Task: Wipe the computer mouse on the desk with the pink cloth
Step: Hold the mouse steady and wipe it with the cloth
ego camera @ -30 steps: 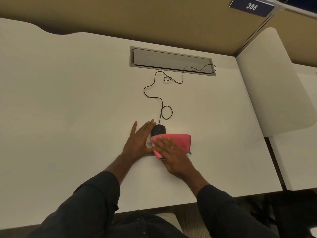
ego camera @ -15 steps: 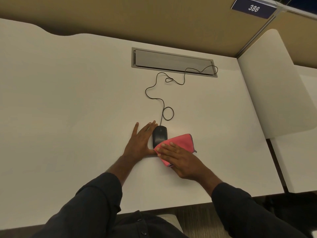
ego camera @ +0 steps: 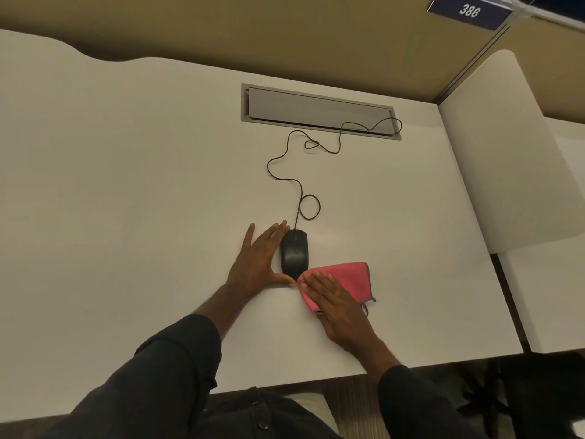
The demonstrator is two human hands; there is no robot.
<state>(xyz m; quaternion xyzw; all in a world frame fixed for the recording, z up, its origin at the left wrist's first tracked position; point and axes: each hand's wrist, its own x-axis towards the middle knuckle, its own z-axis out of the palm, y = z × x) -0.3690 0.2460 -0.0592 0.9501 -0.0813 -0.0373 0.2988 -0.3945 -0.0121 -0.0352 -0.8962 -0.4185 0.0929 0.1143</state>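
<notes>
A black wired computer mouse [ego camera: 294, 253] lies on the white desk [ego camera: 126, 201], fully uncovered. My left hand [ego camera: 258, 263] rests flat against its left side, fingers together and thumb reaching under its near end. The folded pink cloth [ego camera: 343, 278] lies on the desk just right of and nearer than the mouse, its corner touching the mouse's near end. My right hand [ego camera: 337, 307] presses flat on the cloth's near left part, fingers stretched out.
The mouse cable [ego camera: 299, 185] loops away over the desk into a grey cable hatch [ego camera: 316, 110] at the back. A tan partition [ego camera: 285, 33] stands behind. A white side divider [ego camera: 512, 147] borders the desk on the right, with a numbered sign [ego camera: 468, 11] above.
My right hand has slid the pink cloth off the mouse toward me and to the right, uncovering the whole mouse. My left hand has stayed beside the mouse.
</notes>
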